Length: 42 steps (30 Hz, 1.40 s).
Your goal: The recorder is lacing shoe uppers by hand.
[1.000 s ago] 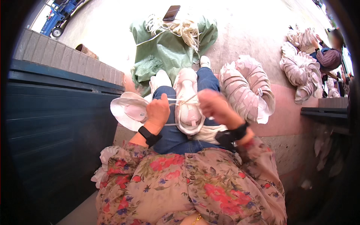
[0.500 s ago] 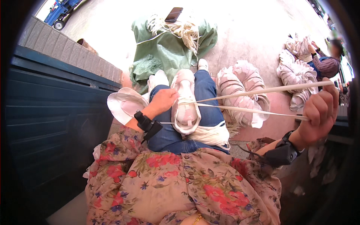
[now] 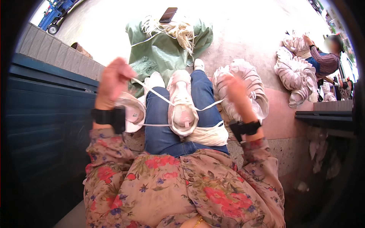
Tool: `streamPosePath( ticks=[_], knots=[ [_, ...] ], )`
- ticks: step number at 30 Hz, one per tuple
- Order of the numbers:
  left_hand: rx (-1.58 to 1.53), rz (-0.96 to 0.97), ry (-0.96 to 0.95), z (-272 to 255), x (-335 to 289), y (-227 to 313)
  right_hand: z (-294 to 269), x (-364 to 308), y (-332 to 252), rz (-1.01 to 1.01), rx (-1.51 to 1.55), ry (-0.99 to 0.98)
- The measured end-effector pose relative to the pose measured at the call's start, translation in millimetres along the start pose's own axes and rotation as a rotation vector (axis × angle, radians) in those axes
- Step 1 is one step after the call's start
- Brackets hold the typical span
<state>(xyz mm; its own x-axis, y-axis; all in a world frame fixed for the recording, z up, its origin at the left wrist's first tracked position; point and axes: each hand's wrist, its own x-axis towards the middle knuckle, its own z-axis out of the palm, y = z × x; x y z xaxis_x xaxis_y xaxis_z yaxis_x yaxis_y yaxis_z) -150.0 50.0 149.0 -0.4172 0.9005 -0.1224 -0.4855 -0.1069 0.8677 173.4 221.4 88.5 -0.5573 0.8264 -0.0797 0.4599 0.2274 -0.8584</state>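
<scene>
A pale pink and white sneaker (image 3: 184, 118) rests on my thighs, toe pointing away from me. From its eyelets two ends of a white shoelace (image 3: 156, 94) run out to either side. My left hand (image 3: 115, 78), raised at the left, is closed on one end. The other end runs to my right hand (image 3: 237, 93), which is blurred by motion but appears closed on it; its fingertips are not clear. A bundle of cream laces (image 3: 210, 135) lies over my right thigh. Beside my left knee sits another white and pink shoe (image 3: 133, 114).
Curved stacks of pale shoes (image 3: 253, 85) stand right of my legs. Ahead, a green sack (image 3: 159, 55) carries loose laces (image 3: 185, 34) and a phone (image 3: 168, 15). Dark blue panelling (image 3: 49, 114) borders my left. A person (image 3: 327, 60) sits at far right by more stacked shoes (image 3: 296, 76).
My right hand has come in from far right toward my knee. My left hand has left the shoe and moved up and left, drawing one lace end; the two ends now spread apart.
</scene>
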Motion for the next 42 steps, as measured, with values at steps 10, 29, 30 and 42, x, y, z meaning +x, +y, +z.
streamPosePath(
  ticks=[10, 29, 30, 42],
  knots=[
    [0.463, 0.007, 0.488, -75.0, -43.1, 29.8, 80.0, -64.8, 18.6, -0.177, -0.408, -0.323],
    [1.891, 0.172, -0.397, 63.7, -50.6, -155.9, 66.5, -64.6, 30.2, -0.161, -0.442, -0.285],
    [1.894, 0.173, -0.4, 62.9, -51.4, -156.0, 66.3, -63.7, 30.5, -0.148, -0.461, -0.302],
    [1.768, 0.05, -0.265, 55.5, -45.2, -162.5, 96.5, -59.9, 11.7, -0.092, -0.04, -0.163]
  ],
)
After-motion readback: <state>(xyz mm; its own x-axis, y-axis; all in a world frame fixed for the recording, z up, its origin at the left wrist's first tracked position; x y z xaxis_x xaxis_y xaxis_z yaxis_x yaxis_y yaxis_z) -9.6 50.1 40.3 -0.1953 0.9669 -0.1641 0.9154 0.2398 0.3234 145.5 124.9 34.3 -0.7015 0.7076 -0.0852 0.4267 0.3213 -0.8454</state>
